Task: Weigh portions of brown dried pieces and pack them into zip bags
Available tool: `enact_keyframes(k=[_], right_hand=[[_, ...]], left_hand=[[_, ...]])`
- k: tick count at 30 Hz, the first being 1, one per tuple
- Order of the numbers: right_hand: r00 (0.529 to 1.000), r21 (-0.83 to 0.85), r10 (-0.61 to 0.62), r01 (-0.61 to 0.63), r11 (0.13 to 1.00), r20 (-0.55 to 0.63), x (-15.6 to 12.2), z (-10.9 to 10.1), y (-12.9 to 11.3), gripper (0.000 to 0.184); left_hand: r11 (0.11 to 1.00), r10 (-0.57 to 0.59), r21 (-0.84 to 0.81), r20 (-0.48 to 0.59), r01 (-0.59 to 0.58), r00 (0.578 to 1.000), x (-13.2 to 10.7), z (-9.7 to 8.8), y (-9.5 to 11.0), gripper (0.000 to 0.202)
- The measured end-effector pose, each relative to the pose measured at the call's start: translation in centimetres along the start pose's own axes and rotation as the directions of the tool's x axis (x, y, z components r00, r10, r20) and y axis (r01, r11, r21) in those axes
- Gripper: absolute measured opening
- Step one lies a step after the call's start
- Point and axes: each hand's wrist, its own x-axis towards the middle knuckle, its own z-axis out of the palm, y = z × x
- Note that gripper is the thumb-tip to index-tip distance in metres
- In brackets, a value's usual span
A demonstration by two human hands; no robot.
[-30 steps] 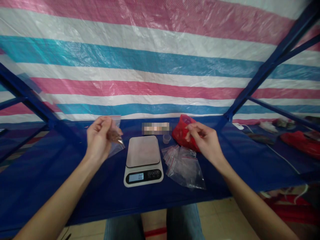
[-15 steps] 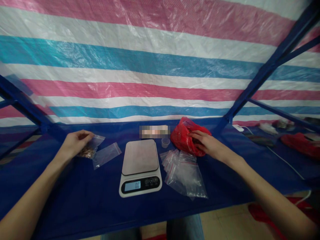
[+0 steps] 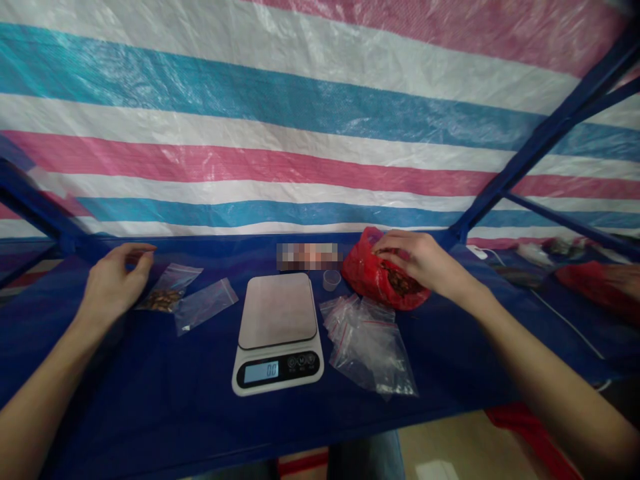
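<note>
My left hand (image 3: 119, 281) hovers at the left of the table, fingers curved and thumb apart, holding nothing. Just right of it lies a small zip bag (image 3: 167, 293) with brown, seed-like pieces in its lower part. Beside that is a flat, clear zip bag (image 3: 206, 307). At the mouth of a red plastic bag (image 3: 357, 267), my right hand (image 3: 407, 257) has its fingers pinched on a few small brown pieces, partly hidden. More brown pieces (image 3: 404, 283) fill the red bag. A kitchen scale (image 3: 279, 310) in the middle reads 0.0, its plate bare.
A stack of clear zip bags (image 3: 373, 350) lies right of the scale. Behind them stands a small clear cup (image 3: 331, 280), near a blurred-out item (image 3: 310, 257). Blue frame posts (image 3: 500, 183) rise at both sides; a striped tarp (image 3: 280, 163) hangs behind. Another person's hand (image 3: 625, 277) touches a red bag at far right.
My left hand has let go of the filled zip bag and moved left. My right hand has risen from inside the red bag to its mouth, baring the brown pieces.
</note>
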Motion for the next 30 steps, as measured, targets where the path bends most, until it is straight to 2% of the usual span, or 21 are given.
enact_keyframes(k=[5, 9, 11, 14, 17, 19, 21, 23, 26, 30], right_hand=[[0.984, 0.115, -0.129, 0.115, 0.987, 0.121, 2.6, 2.7, -3.9, 0.020], [0.968, 0.121, -0.154, 0.132, 0.984, 0.199, 3.5, 4.9, -5.0, 0.015], [0.974, 0.122, -0.146, 0.125, 0.985, 0.176, 3.5, 5.2, -4.9, 0.017], [0.988, 0.151, -0.130, 0.117, 0.982, 0.079, 3.2, 4.6, -4.0, 0.025], [0.996, 0.224, -0.085, 0.083, 0.971, -0.002, 2.5, 4.0, -3.2, 0.021], [0.998, 0.252, -0.067, 0.065, 0.965, -0.002, 2.0, 4.4, -3.4, 0.018], [0.994, 0.185, -0.106, 0.096, 0.978, 0.042, 1.5, 5.5, -4.2, 0.016], [0.976, 0.018, -0.189, 0.188, 0.982, 0.111, 1.1, 7.1, -5.3, 0.015], [0.939, -0.235, -0.268, 0.316, 0.919, 0.217, 0.6, 9.1, -6.5, 0.014], [0.941, -0.363, -0.263, 0.326, 0.873, 0.212, 0.3, 9.8, -6.3, 0.019]], left_hand=[[0.992, 0.012, 0.122, 0.067, -0.020, 0.998, 0.1, 0.3, -0.6, 0.026], [0.979, 0.023, 0.201, 0.072, -0.037, 0.997, 0.6, 1.0, -1.7, 0.045], [0.976, 0.028, 0.213, 0.083, -0.046, 0.996, 0.7, 1.2, -2.0, 0.050], [0.972, 0.028, 0.230, 0.098, -0.050, 0.995, 0.8, 1.1, -2.2, 0.053], [0.970, 0.020, 0.241, 0.105, -0.045, 0.994, 0.8, 1.0, -2.1, 0.054], [0.969, 0.020, 0.242, 0.121, -0.049, 0.992, 0.8, 1.1, -2.0, 0.056], [0.969, 0.022, 0.240, 0.143, -0.056, 0.990, 0.9, 1.2, -1.9, 0.058], [0.969, 0.020, 0.241, 0.165, -0.060, 0.986, 0.9, 1.5, -1.7, 0.059], [0.968, 0.004, 0.247, 0.178, -0.048, 0.984, 0.8, 1.8, -1.5, 0.060], [0.979, 0.005, 0.198, 0.195, -0.045, 0.981, 0.4, 1.9, -1.2, 0.062]])
